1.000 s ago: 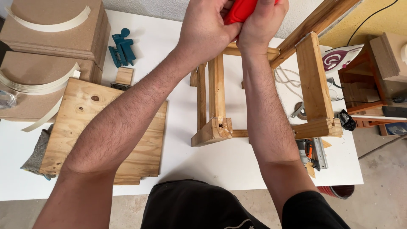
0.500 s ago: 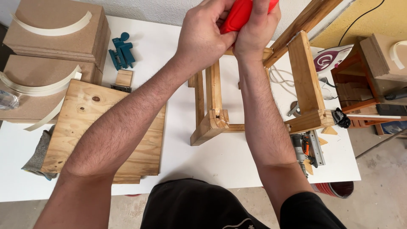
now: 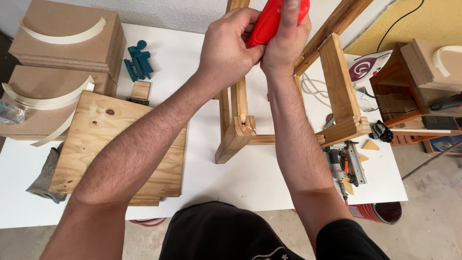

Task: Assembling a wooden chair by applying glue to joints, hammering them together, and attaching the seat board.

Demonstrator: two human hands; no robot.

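You stand over a white worktable (image 3: 269,183) with a wooden frame (image 3: 239,130) lying on it, its legs pointing away from you and one joined corner block nearest you. To your left lies a stack of plywood boards (image 3: 120,144), and beyond it two brown fibreboard blocks (image 3: 62,38) with pale curved strips on top. A nail gun (image 3: 344,166) rests by the table's right edge, and a small blue clamp (image 3: 138,62) sits near the back.

Both hands are raised above the frame. Your left hand (image 3: 226,45) is clenched around the lower end of a red tool handle (image 3: 269,21), fingers wrapped tight. Your right hand (image 3: 284,45) grasps the same handle from the other side, thumb laid along it.

To work this well, keep your wrists stacked in line with the handle so the force runs straight down, and keep your elbows in; the frame has nothing pinning it, so I judge it could shift under a sideways push.

The handle is smooth, rounded and bright red, glossy like plastic. Its top runs out of view, and your hands hide any working end.
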